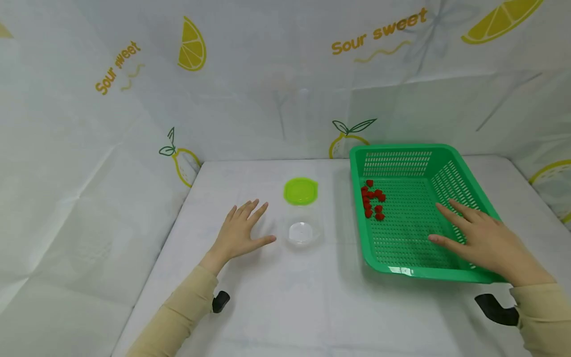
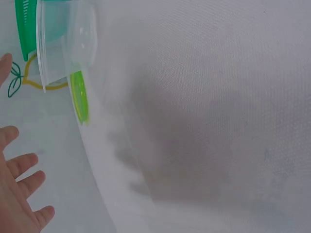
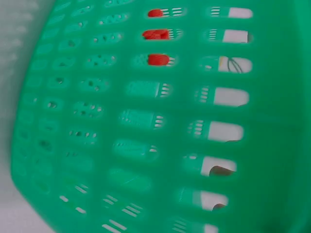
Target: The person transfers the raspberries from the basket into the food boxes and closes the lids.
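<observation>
I have the left hand [image 1: 240, 233] spread near a clear, round plastic tub [image 1: 301, 233], the right hand [image 1: 484, 243] spread over a slotted green plastic basket [image 1: 406, 228] of small red pieces [image 1: 379, 216].

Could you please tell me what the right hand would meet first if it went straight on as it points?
Probably the basket, at its far side: the right hand points across it from the right. Height is unclear, so it might pass above.
</observation>
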`<move>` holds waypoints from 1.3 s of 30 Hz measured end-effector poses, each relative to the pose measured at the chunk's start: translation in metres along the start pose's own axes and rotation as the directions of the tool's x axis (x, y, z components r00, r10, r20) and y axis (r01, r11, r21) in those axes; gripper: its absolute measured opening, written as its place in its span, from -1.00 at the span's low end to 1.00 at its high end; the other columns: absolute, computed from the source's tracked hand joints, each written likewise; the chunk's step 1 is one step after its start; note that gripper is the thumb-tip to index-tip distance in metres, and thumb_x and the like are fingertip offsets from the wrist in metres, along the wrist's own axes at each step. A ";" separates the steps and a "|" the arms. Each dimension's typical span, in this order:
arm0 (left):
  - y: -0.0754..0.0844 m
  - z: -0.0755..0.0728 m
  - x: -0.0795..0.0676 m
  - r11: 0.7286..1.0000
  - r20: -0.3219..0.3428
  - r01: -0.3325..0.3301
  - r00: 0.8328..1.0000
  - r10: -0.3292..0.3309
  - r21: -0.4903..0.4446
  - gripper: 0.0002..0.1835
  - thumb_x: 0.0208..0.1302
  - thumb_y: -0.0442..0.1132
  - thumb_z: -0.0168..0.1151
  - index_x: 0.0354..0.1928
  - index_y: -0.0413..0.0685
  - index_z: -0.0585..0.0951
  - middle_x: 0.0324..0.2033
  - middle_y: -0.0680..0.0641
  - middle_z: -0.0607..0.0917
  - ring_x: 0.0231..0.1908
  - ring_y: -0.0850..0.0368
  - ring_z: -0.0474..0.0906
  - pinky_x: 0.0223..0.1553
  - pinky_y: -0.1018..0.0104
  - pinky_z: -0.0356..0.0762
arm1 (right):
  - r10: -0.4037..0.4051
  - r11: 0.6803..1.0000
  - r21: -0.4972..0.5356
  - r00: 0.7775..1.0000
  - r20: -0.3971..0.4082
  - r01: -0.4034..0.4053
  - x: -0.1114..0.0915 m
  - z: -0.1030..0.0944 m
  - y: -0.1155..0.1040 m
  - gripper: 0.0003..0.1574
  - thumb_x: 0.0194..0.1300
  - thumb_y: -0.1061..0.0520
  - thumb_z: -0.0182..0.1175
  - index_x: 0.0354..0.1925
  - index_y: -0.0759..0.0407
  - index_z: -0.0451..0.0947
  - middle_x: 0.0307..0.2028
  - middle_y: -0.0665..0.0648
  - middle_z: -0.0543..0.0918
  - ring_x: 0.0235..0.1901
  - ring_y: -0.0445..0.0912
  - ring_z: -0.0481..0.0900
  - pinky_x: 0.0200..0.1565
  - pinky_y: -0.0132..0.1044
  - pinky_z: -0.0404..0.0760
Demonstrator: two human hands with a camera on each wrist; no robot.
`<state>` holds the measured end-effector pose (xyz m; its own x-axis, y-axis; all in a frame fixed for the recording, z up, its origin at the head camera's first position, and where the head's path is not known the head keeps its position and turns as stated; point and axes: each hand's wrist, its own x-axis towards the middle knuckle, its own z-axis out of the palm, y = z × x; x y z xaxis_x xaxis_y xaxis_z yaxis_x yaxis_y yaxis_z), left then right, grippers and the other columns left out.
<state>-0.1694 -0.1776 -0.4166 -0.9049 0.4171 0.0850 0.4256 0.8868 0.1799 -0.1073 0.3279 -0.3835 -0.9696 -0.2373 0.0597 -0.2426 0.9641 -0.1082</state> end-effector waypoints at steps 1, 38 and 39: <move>0.000 0.000 0.000 1.000 -0.009 0.002 1.000 -0.003 -0.020 -0.08 0.06 0.44 0.05 0.42 0.25 0.10 0.40 -0.07 0.20 0.38 -0.10 0.13 0.38 -0.13 -0.04 | 0.000 1.000 0.003 1.000 -0.003 0.000 0.000 -0.002 -0.002 0.06 0.17 -0.36 0.12 0.45 -0.03 -0.07 0.35 0.40 0.16 0.15 0.45 0.24 0.02 0.40 0.20; 0.031 0.040 0.025 0.753 0.148 0.132 0.988 -0.047 -0.644 0.09 -0.12 0.20 0.42 0.44 0.28 0.02 0.32 -0.10 0.22 0.17 -0.03 0.32 0.14 0.07 0.39 | -0.097 0.979 0.191 0.987 0.128 0.072 0.052 -0.057 -0.032 -0.32 0.21 -0.22 0.18 0.15 0.15 0.45 0.02 0.21 0.59 -0.10 0.05 0.57 -0.18 0.03 0.53; 0.032 0.040 0.026 0.753 0.149 0.130 0.988 -0.043 -0.645 0.10 -0.12 0.20 0.42 0.44 0.27 0.02 0.32 -0.10 0.22 0.18 -0.04 0.31 0.15 0.06 0.39 | -0.101 0.977 0.198 0.986 0.133 0.074 0.054 -0.056 -0.031 -0.33 0.21 -0.21 0.18 0.15 0.15 0.45 -0.01 0.19 0.60 -0.11 0.04 0.57 -0.19 0.00 0.53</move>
<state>-0.1795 -0.1304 -0.4481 -0.9124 0.4034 -0.0694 0.2034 0.5940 0.7783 -0.1506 0.2919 -0.3213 -0.9357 -0.3473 -0.0618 -0.3148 0.9012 -0.2980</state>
